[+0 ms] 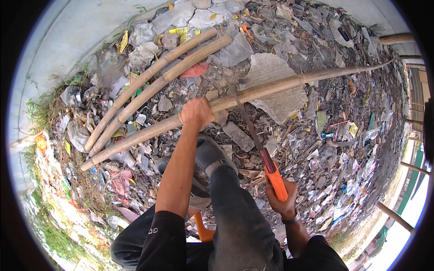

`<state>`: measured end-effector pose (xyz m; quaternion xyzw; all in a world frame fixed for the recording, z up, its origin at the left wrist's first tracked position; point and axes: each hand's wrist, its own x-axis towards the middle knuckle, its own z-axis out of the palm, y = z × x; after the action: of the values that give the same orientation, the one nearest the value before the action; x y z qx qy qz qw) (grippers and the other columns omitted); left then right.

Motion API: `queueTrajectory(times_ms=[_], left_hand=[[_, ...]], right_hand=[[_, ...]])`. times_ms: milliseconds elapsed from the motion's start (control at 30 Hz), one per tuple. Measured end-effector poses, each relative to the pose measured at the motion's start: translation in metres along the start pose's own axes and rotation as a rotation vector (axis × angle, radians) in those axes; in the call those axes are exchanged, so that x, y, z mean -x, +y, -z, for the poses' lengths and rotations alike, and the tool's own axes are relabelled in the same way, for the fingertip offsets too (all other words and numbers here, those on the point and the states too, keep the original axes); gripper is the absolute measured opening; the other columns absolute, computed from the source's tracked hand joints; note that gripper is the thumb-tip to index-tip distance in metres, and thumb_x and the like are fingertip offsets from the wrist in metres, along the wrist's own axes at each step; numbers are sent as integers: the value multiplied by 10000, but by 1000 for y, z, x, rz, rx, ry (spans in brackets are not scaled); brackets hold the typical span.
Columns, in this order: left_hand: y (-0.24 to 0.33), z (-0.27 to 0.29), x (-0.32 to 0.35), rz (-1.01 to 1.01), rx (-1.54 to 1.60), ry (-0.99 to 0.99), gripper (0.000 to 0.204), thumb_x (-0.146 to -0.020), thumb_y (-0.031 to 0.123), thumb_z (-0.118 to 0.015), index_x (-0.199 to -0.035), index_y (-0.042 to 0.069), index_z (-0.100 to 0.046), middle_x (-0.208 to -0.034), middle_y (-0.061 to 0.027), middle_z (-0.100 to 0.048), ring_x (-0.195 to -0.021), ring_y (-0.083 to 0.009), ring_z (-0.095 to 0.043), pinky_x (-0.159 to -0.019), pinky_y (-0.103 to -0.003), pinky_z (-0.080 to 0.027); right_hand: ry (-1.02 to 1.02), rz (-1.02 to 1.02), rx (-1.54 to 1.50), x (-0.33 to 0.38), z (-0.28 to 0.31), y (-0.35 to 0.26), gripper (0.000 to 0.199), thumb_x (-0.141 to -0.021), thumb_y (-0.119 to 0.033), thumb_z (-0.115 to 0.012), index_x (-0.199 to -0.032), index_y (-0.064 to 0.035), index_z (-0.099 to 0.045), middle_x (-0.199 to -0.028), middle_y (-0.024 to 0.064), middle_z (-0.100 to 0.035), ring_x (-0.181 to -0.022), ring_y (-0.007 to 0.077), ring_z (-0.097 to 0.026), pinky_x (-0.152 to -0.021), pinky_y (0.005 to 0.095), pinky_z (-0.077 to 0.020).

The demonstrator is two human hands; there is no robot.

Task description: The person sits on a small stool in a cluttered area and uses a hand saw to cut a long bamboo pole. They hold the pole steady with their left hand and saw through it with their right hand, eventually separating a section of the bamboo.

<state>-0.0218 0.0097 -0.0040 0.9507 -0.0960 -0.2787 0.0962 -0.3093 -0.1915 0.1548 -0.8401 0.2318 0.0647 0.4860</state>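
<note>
My left hand [197, 113] is closed around a long bamboo pole [275, 86], which slants across the ground from lower left to upper right. In my right hand [283, 201], which wears a wristwatch [291, 219], is the orange handle of a hand saw [271, 174]. Its narrow blade reaches up and left and crosses the pole a short way right of my left hand; how deep the teeth sit cannot be made out. Under the pole lies a flat, broken concrete slab [271, 74]. Two shorter bamboo poles [174, 53] [181, 67] lie side by side at the upper left.
Rubble, plastic scraps and litter cover the ground. A pale wall [58, 49] curves along the left and top. My grey shoe [212, 153] stands just below the pole. Near my legs is an orange object [203, 229], partly hidden. Wooden posts [395, 217] stand at the right.
</note>
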Motion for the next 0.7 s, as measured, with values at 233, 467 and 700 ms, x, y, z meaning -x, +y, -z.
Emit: queueTrajectory(times_ms=[233,467,700], left_hand=[[4,9,4,-5,4,-22,360,-768,211,-666,-1029,-5,-789,-1065,-275,-757,-1018,-432,-745,-926,-477,-598],[7,-1,7,8,-5,14,362,-800,249,-663,-1054,20,-784,-1066,-264,-761,-1019,-424,-746,-922,-484,-596],[3,-5,2,5,-13,97,340,-787,247,-660,-1028,37,-777,-1001,-255,-768,-972,-420,-756,-889,-506,-602]], right_hand=[[-52,-41,25,69,12,34,124,-807,-72,-753,-763,-13,-652,-598,59,-598,-498,117,-561,-512,298,-463],[-12,-149,5,105,22,29,144,-801,-76,-752,-726,-19,-643,-586,41,-608,-517,86,-576,-504,294,-475],[76,-19,-217,-21,-53,46,92,-810,-57,-742,-782,-3,-674,-652,12,-645,-591,64,-595,-558,268,-490]])
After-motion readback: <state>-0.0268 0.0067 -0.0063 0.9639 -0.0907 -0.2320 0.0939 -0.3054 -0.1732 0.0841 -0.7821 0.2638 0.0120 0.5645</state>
